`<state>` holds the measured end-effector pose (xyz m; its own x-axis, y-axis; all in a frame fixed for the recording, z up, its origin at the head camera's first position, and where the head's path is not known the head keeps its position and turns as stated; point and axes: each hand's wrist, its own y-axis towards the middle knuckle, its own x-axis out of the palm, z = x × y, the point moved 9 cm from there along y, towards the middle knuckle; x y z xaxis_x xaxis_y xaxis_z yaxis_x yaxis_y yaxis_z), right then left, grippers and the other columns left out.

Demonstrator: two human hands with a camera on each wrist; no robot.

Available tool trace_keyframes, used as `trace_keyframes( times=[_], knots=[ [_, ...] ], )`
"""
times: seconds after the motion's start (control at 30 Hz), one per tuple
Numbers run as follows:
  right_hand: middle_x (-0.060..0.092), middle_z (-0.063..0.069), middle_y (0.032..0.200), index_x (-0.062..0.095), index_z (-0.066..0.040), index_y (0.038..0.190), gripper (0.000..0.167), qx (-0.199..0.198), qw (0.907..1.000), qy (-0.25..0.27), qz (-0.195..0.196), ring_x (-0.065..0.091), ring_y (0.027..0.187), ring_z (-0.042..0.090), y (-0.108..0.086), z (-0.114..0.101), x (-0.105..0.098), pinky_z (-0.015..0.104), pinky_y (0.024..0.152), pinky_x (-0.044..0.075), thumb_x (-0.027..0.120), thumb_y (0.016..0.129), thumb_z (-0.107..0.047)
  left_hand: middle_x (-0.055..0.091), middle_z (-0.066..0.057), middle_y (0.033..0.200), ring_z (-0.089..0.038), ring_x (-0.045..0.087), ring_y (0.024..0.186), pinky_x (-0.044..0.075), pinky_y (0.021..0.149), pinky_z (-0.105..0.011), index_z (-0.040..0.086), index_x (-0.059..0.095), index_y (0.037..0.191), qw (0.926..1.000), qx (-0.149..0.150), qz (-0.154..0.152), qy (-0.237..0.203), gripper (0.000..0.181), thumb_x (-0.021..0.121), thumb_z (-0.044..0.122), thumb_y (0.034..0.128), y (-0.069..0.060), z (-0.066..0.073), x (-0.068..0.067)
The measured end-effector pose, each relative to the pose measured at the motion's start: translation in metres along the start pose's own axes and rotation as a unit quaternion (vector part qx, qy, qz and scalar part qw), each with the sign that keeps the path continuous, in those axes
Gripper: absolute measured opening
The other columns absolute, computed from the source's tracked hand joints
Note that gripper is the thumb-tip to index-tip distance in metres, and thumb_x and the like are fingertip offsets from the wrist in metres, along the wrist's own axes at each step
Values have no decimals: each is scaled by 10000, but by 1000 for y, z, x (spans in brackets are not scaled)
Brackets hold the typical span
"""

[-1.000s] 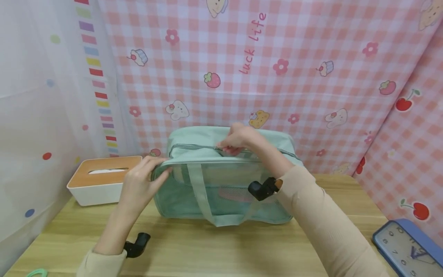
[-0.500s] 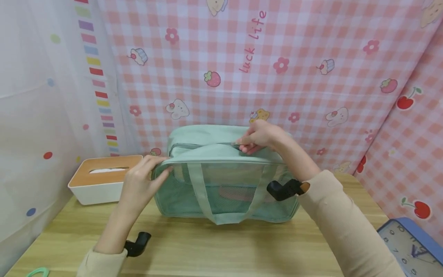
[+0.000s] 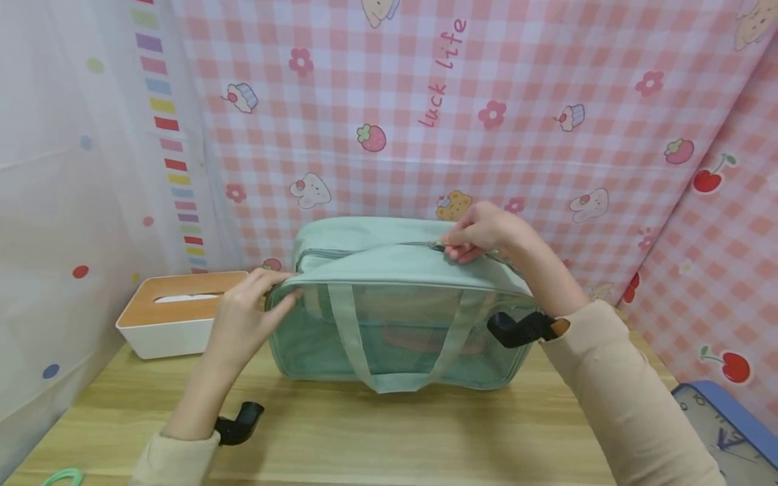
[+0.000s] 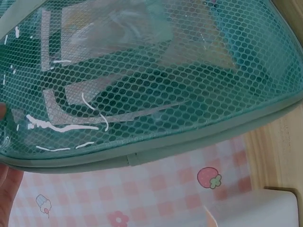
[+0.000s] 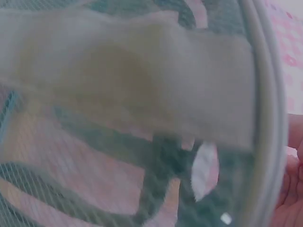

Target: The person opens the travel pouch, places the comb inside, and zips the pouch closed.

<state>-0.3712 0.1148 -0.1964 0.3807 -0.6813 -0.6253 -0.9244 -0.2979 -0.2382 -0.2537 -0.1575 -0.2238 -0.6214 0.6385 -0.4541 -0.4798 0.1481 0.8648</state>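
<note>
A mint-green bag (image 3: 371, 270) with a see-through mesh front stands upright on the wooden table (image 3: 365, 439). My left hand (image 3: 243, 314) grips its upper left corner, thumb in front and fingers over the top edge. On the top, my right hand (image 3: 483, 233) pinches the zipper pull (image 3: 439, 246), right of the middle. The pull itself is mostly hidden by the fingers. Mesh (image 4: 142, 94) fills the left wrist view, with papery pieces behind it. In the right wrist view, a blurred strap (image 5: 118, 71) crosses the bag and part of the right hand (image 5: 289, 189) shows at the edge.
A white tissue box (image 3: 173, 337) with a wood-coloured lid stands left of the bag. A blue clock (image 3: 729, 432) lies at the lower right, a green ring-like item (image 3: 63, 476) at the lower left. A pink checked cloth (image 3: 389, 88) hangs close behind.
My right hand has moved to the right along the bag's top, taking the zipper pull from near the middle to right of it. The left hand keeps its grip on the corner.
</note>
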Motion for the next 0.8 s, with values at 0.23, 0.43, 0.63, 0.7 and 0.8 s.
trace_keyframes(
  times=[0.23, 0.43, 0.63, 0.7, 0.8],
  knots=[
    [650, -20, 655, 584, 118, 1088, 320, 97, 9996, -30, 279, 610, 600, 37, -11, 15, -25, 214, 640, 557, 547, 917, -149, 640, -63, 770, -87, 466, 583, 319, 518, -104, 16, 682, 883, 9998, -10, -176, 26, 251, 788, 2, 656, 3, 0, 1],
    [656, -51, 669, 557, 119, 1145, 372, 117, 9993, -13, 344, 619, 622, 29, -22, 40, -43, 237, 681, 559, 535, 926, -181, 640, -55, 773, -92, 484, 596, 353, 523, -133, 24, 682, 883, 9996, -127, -259, 13, 238, 781, 3, 667, 3, -2, 3],
    [648, -109, 649, 642, -15, 1035, 341, 341, 9987, -183, 329, 618, 614, 20, -33, 68, -57, 242, 552, 402, 531, 923, -316, 638, -57, 770, -110, 519, 606, 420, 509, -233, 26, 681, 880, 9994, -173, -292, 87, 234, 780, 3, 669, 3, -3, 3],
    [642, -97, 641, 655, -15, 966, 305, 247, 9993, -8, 271, 595, 581, 11, -33, 74, -59, 188, 465, 347, 522, 930, -287, 640, -58, 770, -111, 526, 607, 427, 512, -237, 26, 680, 878, 9994, -167, -290, 98, 235, 781, 3, 667, 3, -2, 4],
    [645, -75, 666, 645, -2, 947, 277, 119, 9994, 296, 138, 595, 607, 13, -32, 80, -59, 154, 525, 472, 523, 932, -250, 643, -60, 772, -115, 534, 609, 435, 519, -242, 26, 680, 877, 9993, -183, -310, 122, 230, 780, 8, 671, 3, -2, 3]
  ],
)
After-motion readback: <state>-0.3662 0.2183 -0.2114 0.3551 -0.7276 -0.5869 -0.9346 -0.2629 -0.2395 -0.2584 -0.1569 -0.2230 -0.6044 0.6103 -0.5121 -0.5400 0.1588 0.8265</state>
